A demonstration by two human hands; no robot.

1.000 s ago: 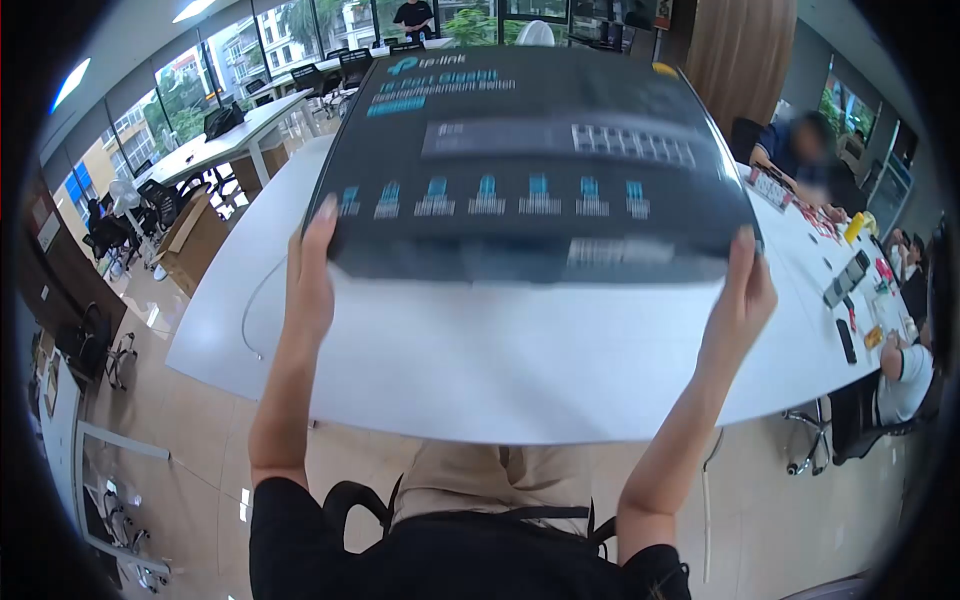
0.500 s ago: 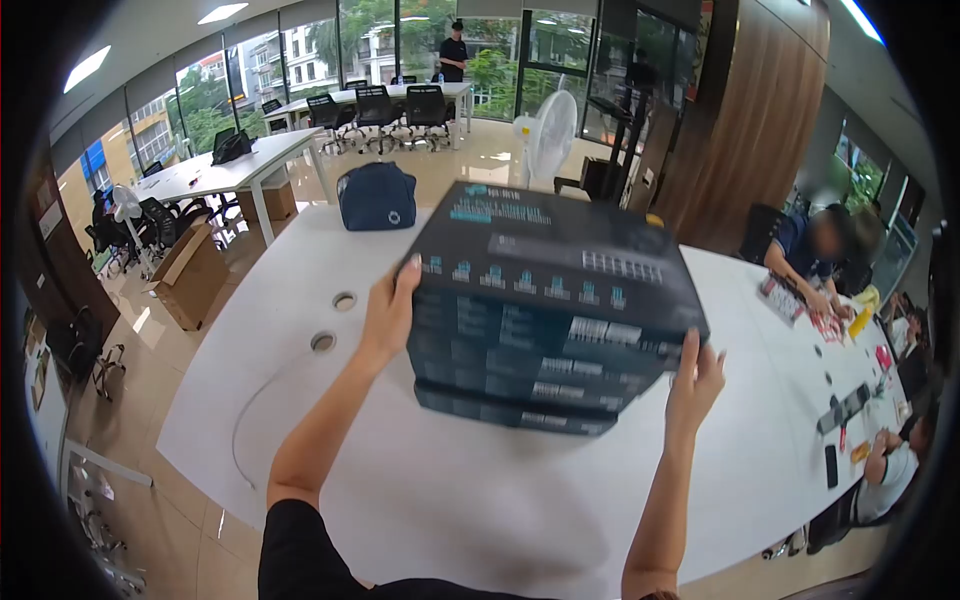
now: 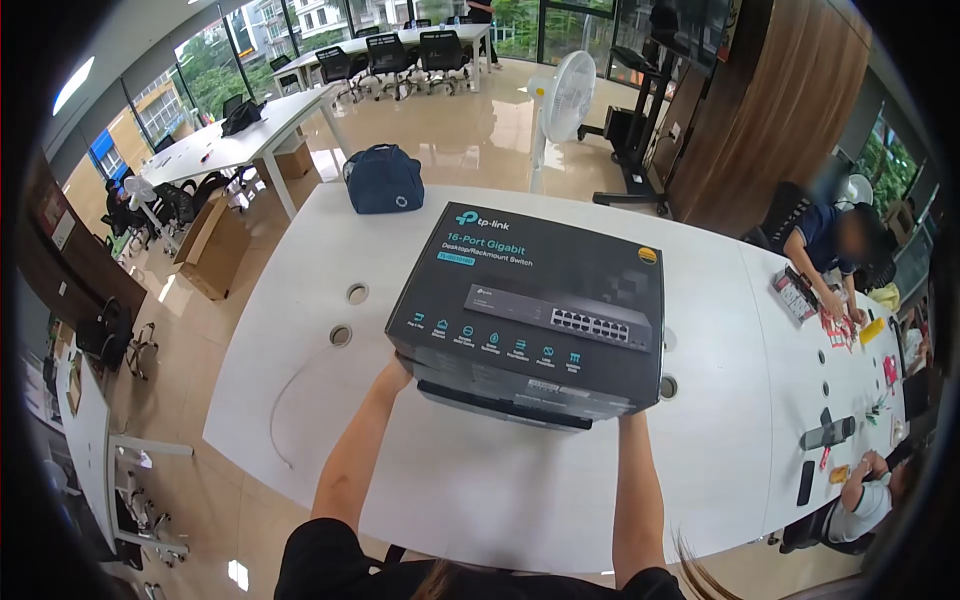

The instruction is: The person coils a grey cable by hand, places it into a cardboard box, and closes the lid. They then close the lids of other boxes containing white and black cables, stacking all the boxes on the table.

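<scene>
A stack of dark tp-link switch boxes [image 3: 540, 300] stands over the middle of the white table [image 3: 500, 500], its printed top facing up. My left hand [image 3: 397, 372] is at the near left side of the stack, its fingers mostly hidden by the boxes. At the near right corner is my right hand [image 3: 633, 418], also largely hidden beneath or behind the boxes. Both arms reach forward to the stack. Whether the lowest box touches the table is unclear.
A navy bag [image 3: 384, 180] sits at the table's far left, near round cable holes and a thin cable [image 3: 275, 410]. Behind the table stands a white fan [image 3: 565, 100]. Two people sit along the right side, near a bottle [image 3: 827, 433] and a phone [image 3: 806, 483].
Both hands have moved from the upper sides of the stack to lower down on it. The view has tilted downward, and the top box's face now shows more fully.
</scene>
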